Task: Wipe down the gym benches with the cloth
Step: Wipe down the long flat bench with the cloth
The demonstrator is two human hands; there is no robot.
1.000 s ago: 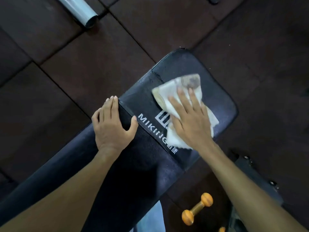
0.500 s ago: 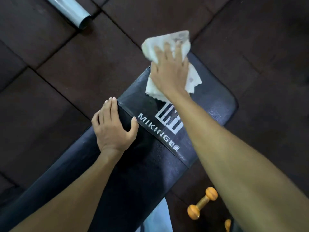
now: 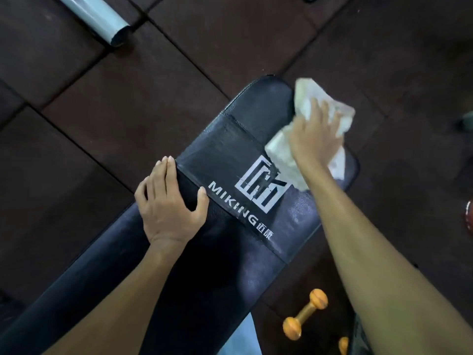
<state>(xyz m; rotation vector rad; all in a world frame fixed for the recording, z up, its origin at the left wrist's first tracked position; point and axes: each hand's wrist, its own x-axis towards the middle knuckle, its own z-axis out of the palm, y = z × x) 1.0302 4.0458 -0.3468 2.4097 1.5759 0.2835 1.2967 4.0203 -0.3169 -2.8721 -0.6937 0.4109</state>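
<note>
Head view looks straight down on a floor of dark brown rubber tiles (image 3: 143, 119), square mats with black seams running diagonally across everything. Over it stretches the long black padded vinyl gym bench (image 3: 230, 252), slanting from lower left to its rounded end at upper right, with a white square logo and the word MIKING printed near that end (the vinyl there shows faint streaks). At the top left edge lies a pale grey metal tube (image 3: 99, 19), its open end resting on the tiles. The crumpled white cloth (image 3: 304, 98) sits on the bench's far right corner, partly overhanging the edge. The right hand (image 3: 314, 139) lies flat on the cloth, fingers spread and pressing it against the padding. The left hand (image 3: 169, 201) rests open on the bench's left side, fingers over the edge and thumb on top. Below the bench, on the floor, lies a small orange dumbbell (image 3: 304, 317).
</note>
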